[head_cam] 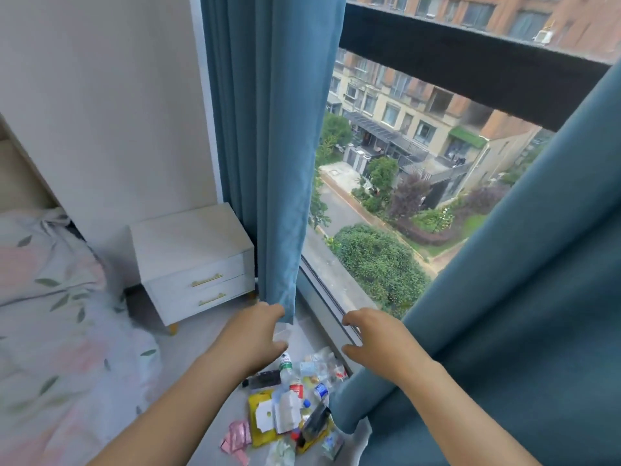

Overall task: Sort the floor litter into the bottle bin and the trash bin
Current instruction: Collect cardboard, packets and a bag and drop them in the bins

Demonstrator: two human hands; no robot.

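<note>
Both arms are out over the floor by the window. The left hand [255,338] is spread in a loose curve with nothing in it; its fingertips sit right at the hem of the left curtain [268,146], a heavy blue cloth hanging in straight folds, and I cannot tell whether they touch it. The right hand [373,338] is open too, fingers and thumb curled apart like a claw, holding nothing, just beside the sloping edge of the right curtain [521,297]. Down below the wrists lies the litter pile [295,398], on the smooth grey floor [208,331] hard against the window frame [322,297]. In it: a clear plastic bottle with a green label [285,363], one with a red label [296,388], one with a blue label [321,390], all lying down. There is also a flat yellow packet [257,432] with a white card [265,420] on top, crumpled pink wrappers [237,438] at the near left edge, a black pouch [316,422], and crinkled clear film [322,361] at the far side. Room is tight: the right curtain drapes onto the pile's right side, and open floor runs to the left. There a white nightstand [195,257] with two drawers and gold bar handles stands near the left curtain, and the bed [43,297] with its soft floral quilt fills the left edge.
</note>
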